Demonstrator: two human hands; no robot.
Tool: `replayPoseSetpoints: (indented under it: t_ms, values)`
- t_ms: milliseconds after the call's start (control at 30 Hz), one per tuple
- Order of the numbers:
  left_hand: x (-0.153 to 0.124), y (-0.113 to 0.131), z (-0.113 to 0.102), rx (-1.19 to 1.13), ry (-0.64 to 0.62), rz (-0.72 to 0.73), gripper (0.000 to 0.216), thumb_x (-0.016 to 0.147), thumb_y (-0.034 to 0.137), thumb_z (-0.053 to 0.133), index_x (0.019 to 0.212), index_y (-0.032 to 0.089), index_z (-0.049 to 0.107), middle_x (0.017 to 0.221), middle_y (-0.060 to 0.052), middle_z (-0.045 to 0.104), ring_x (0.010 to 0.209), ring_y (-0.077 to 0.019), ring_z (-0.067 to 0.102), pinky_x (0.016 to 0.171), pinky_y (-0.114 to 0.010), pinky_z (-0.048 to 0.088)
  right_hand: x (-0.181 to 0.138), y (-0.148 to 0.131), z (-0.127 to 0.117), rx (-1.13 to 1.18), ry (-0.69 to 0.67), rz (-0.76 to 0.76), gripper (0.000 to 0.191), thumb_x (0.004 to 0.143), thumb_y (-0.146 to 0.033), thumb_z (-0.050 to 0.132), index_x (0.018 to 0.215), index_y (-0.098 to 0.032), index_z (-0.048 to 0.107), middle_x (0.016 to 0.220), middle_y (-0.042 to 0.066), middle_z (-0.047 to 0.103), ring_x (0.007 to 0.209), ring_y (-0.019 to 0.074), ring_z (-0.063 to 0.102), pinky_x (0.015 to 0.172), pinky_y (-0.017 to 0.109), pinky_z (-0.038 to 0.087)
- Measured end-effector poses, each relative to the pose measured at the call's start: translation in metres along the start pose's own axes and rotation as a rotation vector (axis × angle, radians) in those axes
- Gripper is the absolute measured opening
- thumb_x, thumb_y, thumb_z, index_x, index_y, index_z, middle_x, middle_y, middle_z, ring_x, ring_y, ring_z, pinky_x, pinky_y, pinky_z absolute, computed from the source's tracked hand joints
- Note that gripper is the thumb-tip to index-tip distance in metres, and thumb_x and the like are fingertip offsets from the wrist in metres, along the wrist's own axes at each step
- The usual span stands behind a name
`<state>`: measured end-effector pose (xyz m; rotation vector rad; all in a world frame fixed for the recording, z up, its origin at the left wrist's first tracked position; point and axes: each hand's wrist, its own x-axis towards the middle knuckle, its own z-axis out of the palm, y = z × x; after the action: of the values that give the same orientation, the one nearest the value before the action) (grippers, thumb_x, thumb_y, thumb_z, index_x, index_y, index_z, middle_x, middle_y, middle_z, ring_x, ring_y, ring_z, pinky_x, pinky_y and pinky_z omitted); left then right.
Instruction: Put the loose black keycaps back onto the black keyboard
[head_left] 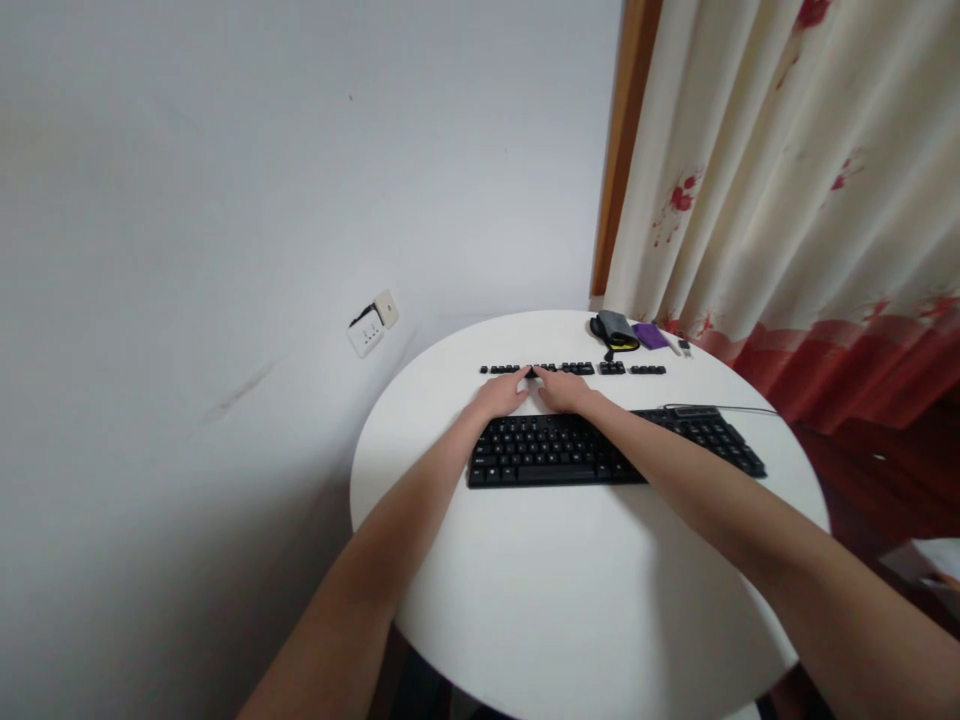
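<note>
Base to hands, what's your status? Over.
Reaching across the keyboard: left hand and right hand, fingertips meeting at the row of loose keycaps. Grip unclear. Farther back, grey pouch, clear of both.

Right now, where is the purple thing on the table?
In the head view, the purple thing lies at the far right edge of the table, just right of the grey pouch, beyond the keycap row.

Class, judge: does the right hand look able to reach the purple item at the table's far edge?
Probably yes. The right hand rests by the row of loose keycaps beyond the keyboard, and the purple item lies just past that row, with only bare table between. The arm looks quite stretched, though.
</note>
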<state>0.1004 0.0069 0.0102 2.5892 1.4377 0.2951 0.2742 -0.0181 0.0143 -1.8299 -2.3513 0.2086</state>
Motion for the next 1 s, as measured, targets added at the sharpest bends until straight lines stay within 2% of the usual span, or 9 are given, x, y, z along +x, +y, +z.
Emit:
replayPoseSetpoints:
  t_ms: [167, 300, 500, 700, 833, 933, 1000]
  values:
    - [-0.002, 0.0, 0.003, 0.01, 0.023, 0.005, 0.054, 0.09, 0.03, 0.049, 0.143, 0.019, 0.044, 0.117, -0.012, 0.066, 0.109, -0.0267, 0.061, 0.093, -0.034, 0.045, -0.004, 0.001, 0.002, -0.019, 0.041, -0.021, 0.048, 0.094, -0.025, 0.044, 0.142, -0.021, 0.047, 0.125, 0.018, 0.064, 0.109, 0.0314, 0.064, 0.091, 0.043, 0.048]
    - [-0.006, 0.001, 0.002, 0.019, 0.051, 0.012, 0.05, 0.09, 0.029, 0.049, 0.139, 0.021, 0.048, 0.125, -0.012, 0.057, 0.107, -0.0259, 0.061, 0.093, -0.034, 0.046, -0.013, 0.002, -0.001, -0.025, 0.071, -0.051, 0.04, 0.094, -0.027, 0.047, 0.131, -0.023, 0.059, 0.121, 0.016, 0.066, 0.107, 0.0302, 0.064, 0.091, 0.041, 0.048]
    - [-0.006, 0.004, 0.0, 0.083, 0.052, -0.016, 0.055, 0.092, 0.034, 0.047, 0.146, 0.024, 0.04, 0.131, -0.013, 0.047, 0.101, -0.0269, 0.063, 0.093, -0.037, 0.046, -0.021, -0.001, -0.007, -0.008, 0.105, -0.072, 0.031, 0.092, -0.028, 0.052, 0.116, -0.022, 0.07, 0.113, 0.014, 0.07, 0.104, 0.0275, 0.065, 0.088, 0.035, 0.048]
    - [-0.004, -0.001, 0.004, 0.021, 0.092, 0.046, 0.044, 0.091, 0.035, 0.053, 0.133, 0.025, 0.056, 0.123, -0.01, 0.052, 0.099, -0.0236, 0.063, 0.093, -0.034, 0.046, -0.032, -0.002, -0.012, 0.028, 0.147, -0.078, 0.019, 0.088, -0.025, 0.058, 0.095, -0.02, 0.076, 0.107, 0.012, 0.07, 0.099, 0.024, 0.065, 0.083, 0.029, 0.047]
    - [-0.005, 0.0, 0.002, -0.018, 0.13, 0.137, 0.031, 0.088, 0.036, 0.059, 0.114, 0.023, 0.069, 0.107, -0.007, 0.062, 0.099, -0.0222, 0.062, 0.09, -0.03, 0.047, -0.042, 0.004, -0.011, 0.064, 0.16, -0.116, 0.012, 0.084, -0.024, 0.064, 0.088, -0.02, 0.075, 0.104, 0.009, 0.07, 0.098, 0.0217, 0.064, 0.081, 0.026, 0.045]
    - [-0.005, 0.006, -0.003, -0.002, 0.128, 0.19, 0.021, 0.086, 0.033, 0.062, 0.099, 0.022, 0.074, 0.098, -0.007, 0.067, 0.095, -0.0228, 0.062, 0.086, -0.031, 0.048, -0.047, 0.013, -0.006, 0.122, 0.159, -0.141, 0.011, 0.083, -0.023, 0.066, 0.087, -0.02, 0.075, 0.095, 0.006, 0.072, 0.087, 0.0183, 0.065, 0.077, 0.024, 0.045]
    - [-0.006, 0.01, -0.008, -0.006, 0.13, 0.222, 0.019, 0.085, 0.029, 0.063, 0.097, 0.021, 0.075, 0.097, -0.007, 0.069, 0.092, -0.0223, 0.063, 0.084, -0.03, 0.048, -0.049, 0.02, -0.001, 0.211, 0.175, -0.138, 0.012, 0.084, -0.023, 0.065, 0.086, -0.018, 0.075, 0.087, 0.006, 0.073, 0.078, 0.0169, 0.065, 0.073, 0.024, 0.045]
